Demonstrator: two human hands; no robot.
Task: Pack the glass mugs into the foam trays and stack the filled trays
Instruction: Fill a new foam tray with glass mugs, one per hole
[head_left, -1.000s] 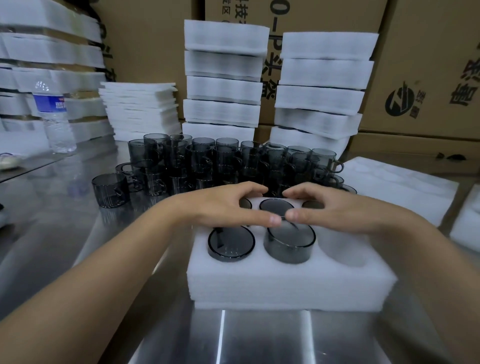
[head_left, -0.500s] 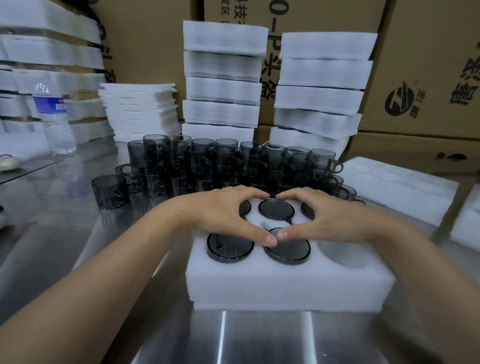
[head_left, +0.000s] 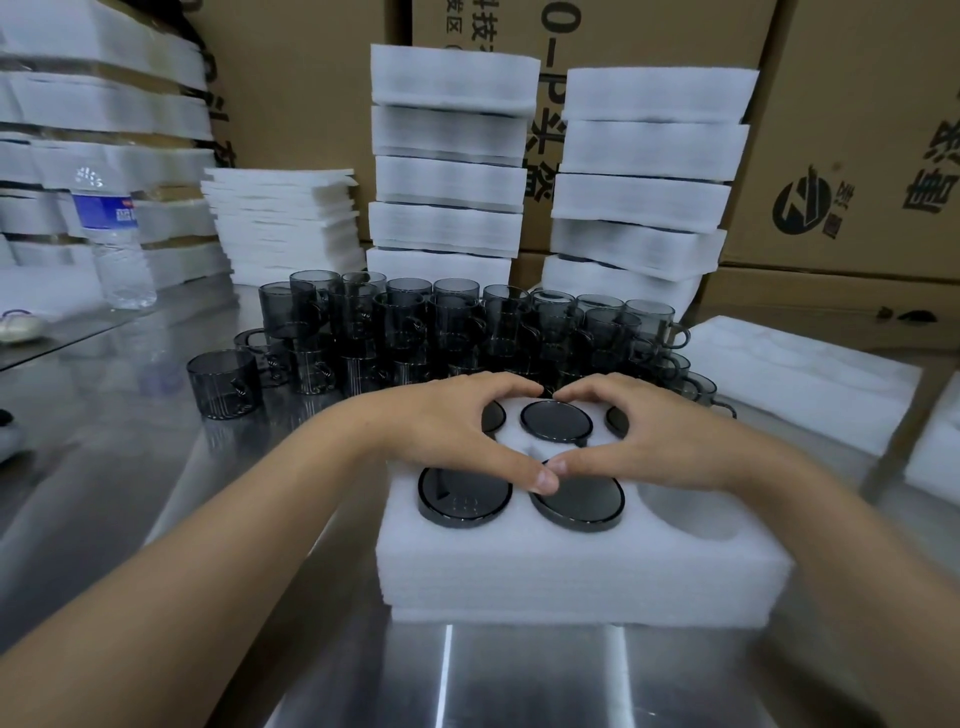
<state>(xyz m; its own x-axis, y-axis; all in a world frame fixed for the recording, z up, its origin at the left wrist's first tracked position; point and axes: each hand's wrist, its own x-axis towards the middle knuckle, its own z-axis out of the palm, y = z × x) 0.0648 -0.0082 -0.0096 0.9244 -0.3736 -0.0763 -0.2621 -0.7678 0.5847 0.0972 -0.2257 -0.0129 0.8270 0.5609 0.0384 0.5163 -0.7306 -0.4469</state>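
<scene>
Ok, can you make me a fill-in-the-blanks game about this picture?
The front right pocket of the foam tray is ___.
The left hand and right hand touch thumbs over the front ___ mug.
The water bottle has a ___ label.
The loose mugs stand ___ the tray.
Missing words: empty, middle, blue, behind.

The head camera looks forward and down, close over the foam tray (head_left: 571, 566), facing the cartons (head_left: 857, 130).
</scene>
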